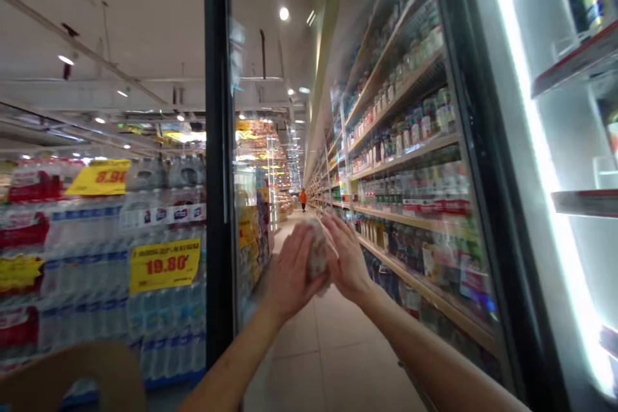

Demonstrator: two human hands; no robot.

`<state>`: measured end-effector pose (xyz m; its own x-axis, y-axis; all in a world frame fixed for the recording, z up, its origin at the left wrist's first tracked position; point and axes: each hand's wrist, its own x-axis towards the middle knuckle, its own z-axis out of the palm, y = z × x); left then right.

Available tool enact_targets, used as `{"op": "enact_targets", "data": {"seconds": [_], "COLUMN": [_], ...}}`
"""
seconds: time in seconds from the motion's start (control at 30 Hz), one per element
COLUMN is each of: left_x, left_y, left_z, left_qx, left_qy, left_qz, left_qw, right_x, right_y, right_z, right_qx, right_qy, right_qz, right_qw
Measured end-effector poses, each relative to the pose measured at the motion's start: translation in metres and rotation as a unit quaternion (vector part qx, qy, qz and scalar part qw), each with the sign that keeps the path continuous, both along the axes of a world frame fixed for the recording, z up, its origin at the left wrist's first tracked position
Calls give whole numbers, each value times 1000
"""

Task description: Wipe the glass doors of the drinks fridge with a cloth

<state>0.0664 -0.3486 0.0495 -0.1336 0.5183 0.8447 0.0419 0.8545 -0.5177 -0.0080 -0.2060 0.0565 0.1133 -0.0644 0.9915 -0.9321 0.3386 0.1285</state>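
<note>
Yellow price tag [165, 264], "19.80"

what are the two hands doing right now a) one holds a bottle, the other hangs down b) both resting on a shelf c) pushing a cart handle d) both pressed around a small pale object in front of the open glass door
d: the left hand and right hand close from either side on a small pale object, blurred, beside the open glass door.

We see a small pale packet [318, 254], blurred, looks like crumpled wrapping or cloth. It's held upright at chest height against the open glass cooler door, sandwiched between our left hand [290, 277] and right hand [348, 264], mostly hidden.
</note>
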Motion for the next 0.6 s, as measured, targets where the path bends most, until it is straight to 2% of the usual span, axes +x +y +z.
{"op": "enact_targets", "data": {"seconds": [0.1,0.2,0.27,0.33,0.43,0.5,0.57,0.6], "left_x": [25,29,21,12,8,15,26,32], "left_y": [-34,-41,-31,-19,-10,-14,-25,-31], "left_z": [-22,-30,-25,-16,-3,1,2,3], "left_qx": [3,32,56,69,94,81,67,85], "left_qy": [5,54,70,61,50,22,-13,-12], "left_qz": [57,98,95,75,4,-50,-73,-72], "left_qw": [998,993,991,993,994,995,995,994], "right_x": [9,17,24,32,39,40,43,45], "right_y": [-23,-30,-29,-27,-26,-30,-40,-48], "right_z": [-12,-27,-35,-37,-32,-25,-18,-16], "right_qx": [-1,-49,-54,-21,8,-11,-40,-50], "right_qy": [-9,2,30,52,33,11,11,15], "right_qz": [-68,-48,18,106,185,182,143,109], "right_qw": [998,998,998,993,982,983,989,993]}}
